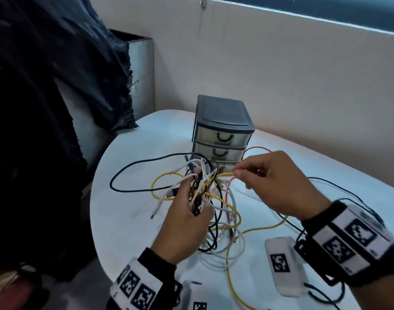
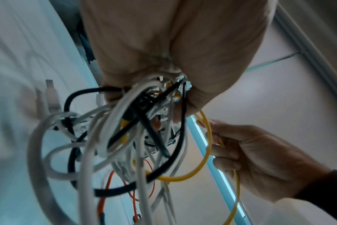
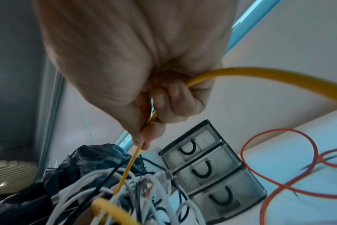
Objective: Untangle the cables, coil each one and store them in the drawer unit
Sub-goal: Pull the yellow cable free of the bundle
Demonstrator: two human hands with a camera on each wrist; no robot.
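My left hand [image 1: 187,211] grips a tangled bundle of cables [image 1: 202,193], white, black, yellow and red, lifted above the white table [image 1: 129,220]. In the left wrist view the tangle of cables [image 2: 137,124] hangs out of my left hand [image 2: 164,85]. My right hand [image 1: 258,175] pinches the yellow cable [image 1: 225,174] just right of the bundle; in the right wrist view the yellow cable [image 3: 125,172] runs from my right hand [image 3: 144,137] down into the knot. A grey three-drawer unit [image 1: 223,128] stands behind the bundle, its drawers closed, also seen as the drawer unit [image 3: 212,172].
A red cable [image 1: 256,149] loops beside the drawer unit, and a black cable [image 1: 133,173] arcs out to the left. Loose white and yellow loops lie on the table below my hands. Black fabric [image 1: 46,86] hangs at the left. A beige wall runs behind the table.
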